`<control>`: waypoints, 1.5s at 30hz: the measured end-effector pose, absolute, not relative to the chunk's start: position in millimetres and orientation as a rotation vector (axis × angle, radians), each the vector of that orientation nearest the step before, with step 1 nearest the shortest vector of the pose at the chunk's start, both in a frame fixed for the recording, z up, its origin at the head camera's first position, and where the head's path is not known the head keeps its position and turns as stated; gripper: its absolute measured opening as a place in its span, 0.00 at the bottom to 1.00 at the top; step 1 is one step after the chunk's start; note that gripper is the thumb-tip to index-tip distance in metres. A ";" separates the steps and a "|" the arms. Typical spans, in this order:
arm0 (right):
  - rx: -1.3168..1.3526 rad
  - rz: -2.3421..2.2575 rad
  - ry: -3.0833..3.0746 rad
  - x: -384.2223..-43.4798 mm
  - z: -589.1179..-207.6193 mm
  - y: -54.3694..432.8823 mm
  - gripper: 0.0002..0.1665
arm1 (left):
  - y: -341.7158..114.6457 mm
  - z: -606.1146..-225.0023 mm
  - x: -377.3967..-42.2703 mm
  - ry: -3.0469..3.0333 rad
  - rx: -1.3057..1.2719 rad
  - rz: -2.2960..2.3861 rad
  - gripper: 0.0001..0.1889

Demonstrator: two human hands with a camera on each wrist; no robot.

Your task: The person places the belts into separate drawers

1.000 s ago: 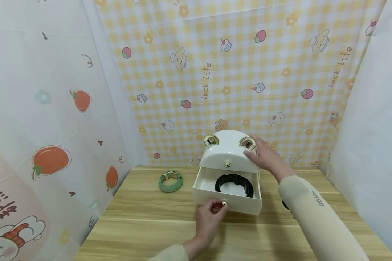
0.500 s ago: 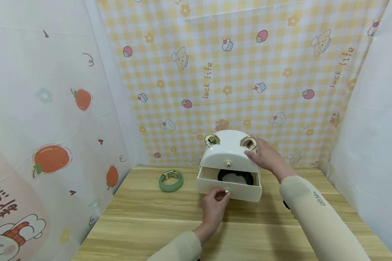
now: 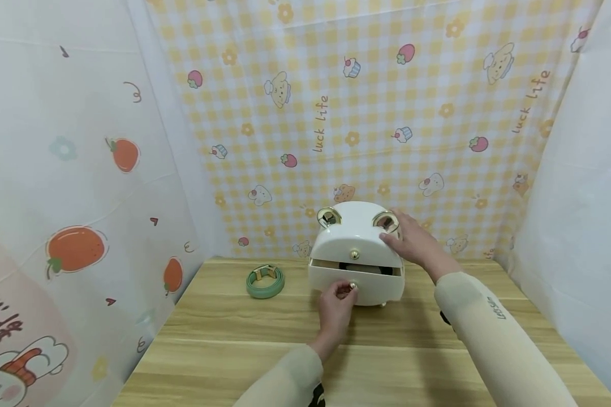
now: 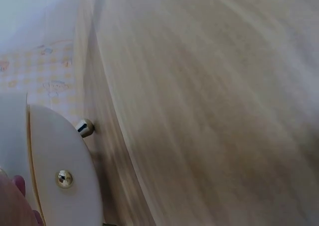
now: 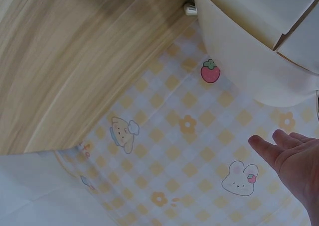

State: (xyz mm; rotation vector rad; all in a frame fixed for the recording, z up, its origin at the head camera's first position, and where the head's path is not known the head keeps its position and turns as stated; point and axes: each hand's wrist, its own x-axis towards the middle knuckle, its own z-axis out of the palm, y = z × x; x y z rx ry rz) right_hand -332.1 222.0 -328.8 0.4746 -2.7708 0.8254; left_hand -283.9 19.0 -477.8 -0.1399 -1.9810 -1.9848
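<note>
Gold knob point(image 3: 353, 286) pinched, left hand point(image 3: 334, 308); right hand point(image 3: 416, 244) outstretched against box point(image 3: 357, 226).

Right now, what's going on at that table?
A person is working a small white cabinet. The left hand pinches the gold knob on the lower drawer, which is open only by a narrow gap. Part of a black item shows inside. The right hand rests at the cabinet's upper right, by one gold ring. A coiled green belt lies apart on the table, left of the cabinet, touched by neither hand.
</note>
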 end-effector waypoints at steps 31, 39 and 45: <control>0.445 0.792 -2.799 -331.8 -329.7 223.6 0.45 | 24.5 -474.5 -310.2 -2.043 -0.152 -1.900 0.06; 0.456 0.813 -2.798 -331.5 -328.1 224.4 0.44 | 17.4 -473.3 -310.1 -2.078 -0.194 -1.911 0.08; 0.472 0.821 -2.773 -331.6 -329.5 224.8 0.43 | 11.6 -475.5 -310.2 -2.119 -0.171 -1.912 0.12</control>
